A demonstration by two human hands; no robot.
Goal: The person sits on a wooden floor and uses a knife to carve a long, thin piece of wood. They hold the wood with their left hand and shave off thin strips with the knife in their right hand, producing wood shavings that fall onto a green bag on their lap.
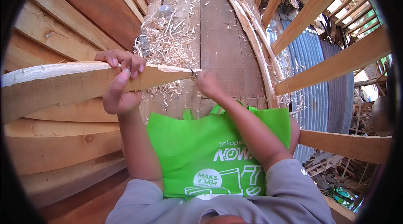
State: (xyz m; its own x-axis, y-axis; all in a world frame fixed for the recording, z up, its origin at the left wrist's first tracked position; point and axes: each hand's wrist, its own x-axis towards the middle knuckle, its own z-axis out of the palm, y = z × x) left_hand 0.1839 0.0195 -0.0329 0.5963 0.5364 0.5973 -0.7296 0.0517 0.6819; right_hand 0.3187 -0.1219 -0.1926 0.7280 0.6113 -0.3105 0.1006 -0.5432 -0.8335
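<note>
At the worker's lap, a green tote bag (189, 140) is spread apron-like under both forearms. Just beyond it, a tapered board (79, 83) held crosswise, narrow end to the right. Left hand (119, 85) grips it short of that end: thumb on the near face, fingers curled over the far edge. Right hand (208, 84), forearm slanting in, clenched at the tip around a small metal tool (194, 73), mostly hidden; kind uncertain. Step in hand, I judge: paring the narrow end. Next stroke probably calls for a firm left hold and light, controlled pressure. Farther off, curled wood shavings (172, 37) heaped on the floorboards (221, 43); pale poles (250, 35) lie to the right.
</note>
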